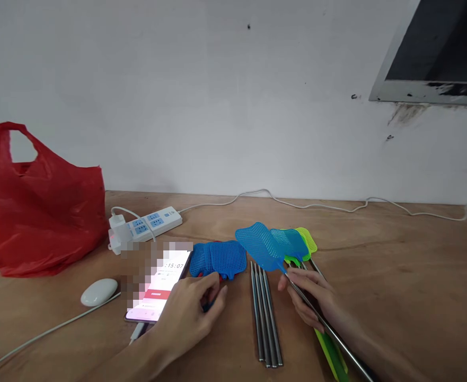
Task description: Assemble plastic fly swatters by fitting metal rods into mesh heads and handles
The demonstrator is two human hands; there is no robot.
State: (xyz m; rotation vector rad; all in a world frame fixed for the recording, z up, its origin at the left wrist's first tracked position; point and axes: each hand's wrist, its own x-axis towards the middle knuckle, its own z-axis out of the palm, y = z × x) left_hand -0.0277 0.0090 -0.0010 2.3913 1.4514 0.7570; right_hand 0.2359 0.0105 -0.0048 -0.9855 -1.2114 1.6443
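- Right hand (pixel 311 297) grips blue flyswatter (pixel 260 246); slackening could drop it onto metal rods (pixel 265 318), nine o'clock.
- Left hand (pixel 190 305) curled, hold unclear; straying toward ten o'clock could nudge smartphone (pixel 165 280).

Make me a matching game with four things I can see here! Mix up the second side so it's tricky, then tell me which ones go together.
Things:
1. Plastic bag
2. Metal rods
3. Phone
4. Raised blue swatter

Where or how:
A. Gripped by the right hand
B. Screen lit up
C. Side by side, between the right hand and the left hand
D. Red, with a loop handle, over at the far left

Right pairs: 1-D, 2-C, 3-B, 4-A
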